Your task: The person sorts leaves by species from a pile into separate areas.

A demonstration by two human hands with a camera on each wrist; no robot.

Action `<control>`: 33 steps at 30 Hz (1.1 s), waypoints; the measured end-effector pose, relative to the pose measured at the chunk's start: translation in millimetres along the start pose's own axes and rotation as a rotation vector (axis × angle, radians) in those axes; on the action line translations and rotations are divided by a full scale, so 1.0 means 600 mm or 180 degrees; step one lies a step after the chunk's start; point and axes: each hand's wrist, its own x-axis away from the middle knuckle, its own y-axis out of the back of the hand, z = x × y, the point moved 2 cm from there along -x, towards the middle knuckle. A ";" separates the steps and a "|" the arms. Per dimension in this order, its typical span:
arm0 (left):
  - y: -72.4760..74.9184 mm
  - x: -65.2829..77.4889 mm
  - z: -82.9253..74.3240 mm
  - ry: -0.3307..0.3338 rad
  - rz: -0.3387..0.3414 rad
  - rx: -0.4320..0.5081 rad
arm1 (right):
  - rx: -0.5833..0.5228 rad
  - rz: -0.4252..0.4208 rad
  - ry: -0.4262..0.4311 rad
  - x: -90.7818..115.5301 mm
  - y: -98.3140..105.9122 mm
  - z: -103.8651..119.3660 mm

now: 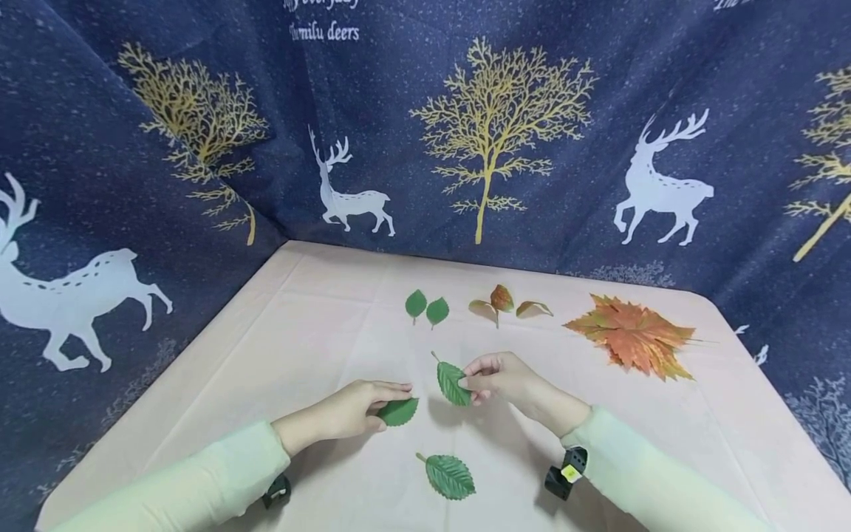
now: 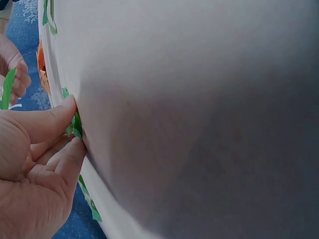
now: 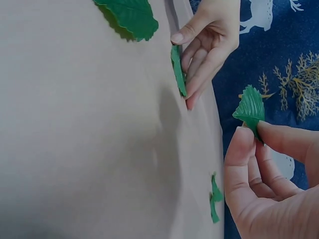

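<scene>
In the head view my right hand (image 1: 501,380) pinches a green artificial leaf (image 1: 452,382) by its edge, stem pointing away. The right wrist view shows that serrated leaf (image 3: 250,110) between thumb and fingers, raised off the table. My left hand (image 1: 349,410) holds another green leaf (image 1: 399,412) low at the table surface, its thumb and fingers at opposite edges; part of this leaf is hidden under the fingers. In the left wrist view only a thin strip of the leaf (image 2: 77,124) shows. Nearer the body lies a third green leaf (image 1: 450,476), flat and apart from both hands.
Two small green leaves (image 1: 416,303) lie farther back on the pale pink tablecloth (image 1: 319,310). Beside them are several brown-orange leaves (image 1: 501,298). A pile of orange maple leaves (image 1: 631,332) sits at the right. Behind hangs a dark blue cloth (image 1: 412,148) with deer and trees.
</scene>
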 end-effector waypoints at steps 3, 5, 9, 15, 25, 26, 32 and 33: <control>0.000 -0.002 0.001 -0.0015 -0.0003 0.0007 | -0.0051 0.0012 0.0002 -0.004 0.000 0.004; -0.001 -0.003 0.002 -0.0032 -0.0015 -0.0007 | -0.0095 0.0036 0.0003 -0.006 0.000 0.005; -0.005 -0.006 0.001 0.0011 -0.0012 -0.0048 | -0.0132 0.0071 -0.0045 -0.009 0.002 0.004; -0.006 -0.007 -0.001 0.0081 0.0019 0.0004 | -0.0206 -0.0025 -0.0156 -0.020 0.006 0.004; -0.012 -0.004 0.007 0.0074 0.0027 0.0050 | -0.0623 -0.0147 -0.0165 -0.043 0.000 0.001; -0.013 -0.004 0.008 0.0072 0.0025 0.0051 | -0.0655 -0.0146 -0.0184 -0.046 -0.001 0.002; -0.012 -0.007 0.008 0.0043 0.0005 0.0022 | -0.0782 -0.0244 -0.0318 -0.062 -0.003 0.013; -0.011 -0.007 0.006 0.0038 0.0006 0.0011 | -0.0804 -0.0257 -0.0336 -0.065 -0.002 0.016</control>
